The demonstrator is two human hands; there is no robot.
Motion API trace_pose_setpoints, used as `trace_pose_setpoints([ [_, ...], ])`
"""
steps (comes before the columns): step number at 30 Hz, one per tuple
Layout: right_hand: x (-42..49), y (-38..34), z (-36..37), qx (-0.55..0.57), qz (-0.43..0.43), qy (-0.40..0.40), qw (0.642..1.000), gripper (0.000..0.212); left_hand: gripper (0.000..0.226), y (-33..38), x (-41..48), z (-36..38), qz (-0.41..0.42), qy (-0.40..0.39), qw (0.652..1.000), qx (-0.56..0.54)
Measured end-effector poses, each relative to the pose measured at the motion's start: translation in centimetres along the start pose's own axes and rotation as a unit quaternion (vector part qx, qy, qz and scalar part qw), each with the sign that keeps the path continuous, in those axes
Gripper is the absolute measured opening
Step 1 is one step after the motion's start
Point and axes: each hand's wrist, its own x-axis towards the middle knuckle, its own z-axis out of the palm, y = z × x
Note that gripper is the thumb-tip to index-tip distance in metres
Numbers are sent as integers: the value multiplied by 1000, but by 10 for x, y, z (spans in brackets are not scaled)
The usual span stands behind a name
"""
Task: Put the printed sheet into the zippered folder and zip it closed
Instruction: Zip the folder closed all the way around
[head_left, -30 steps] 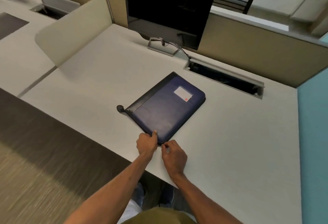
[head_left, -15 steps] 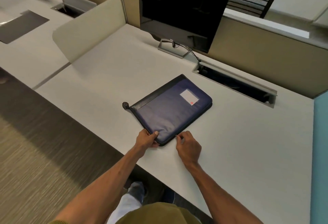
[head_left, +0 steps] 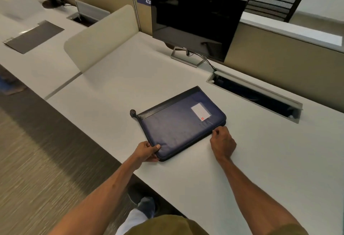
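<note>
Right hand (head_left: 222,144) slid along zippered folder's (head_left: 179,125) near edge toward far corner, fingers pinched there, zip pull hidden, left hand (head_left: 147,151) gripping near corner, folder flat on desk (head_left: 115,93), contents unseen.

The zippered folder (head_left: 178,125) lies flat on the desk (head_left: 260,160), near its front edge. The left hand (head_left: 147,151) grips the folder's near corner, and the right hand (head_left: 222,141) pinches its right edge, toward the far right corner. Behind the folder stands the monitor (head_left: 195,21), with the cable tray (head_left: 255,95) in the desk to its right.
</note>
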Motion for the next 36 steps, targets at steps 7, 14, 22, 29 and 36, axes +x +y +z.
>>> trace_pose_setpoints([
  [7, 49, 25, -13, 12, 33, 16, 999, 19, 31, 13, 1, -16, -36, -27, 998, 42],
  [14, 65, 35, -17, 56, 2, -11, 998, 16, 71, 76, 18, -16, -140, -120, 907, 378],
  [22, 78, 41, -22, 90, -5, -32, 995, 14, 52, 169, 60, 101, 156, -136, 849, 487],
  [29, 92, 45, -25, 108, 6, -59, 992, 10, 20, 200, 77, 195, 404, -108, 695, 585],
  [36, 100, 50, -22, 106, 25, -73, 991, 12, 51, 198, 107, 230, 464, -121, 590, 649],
])
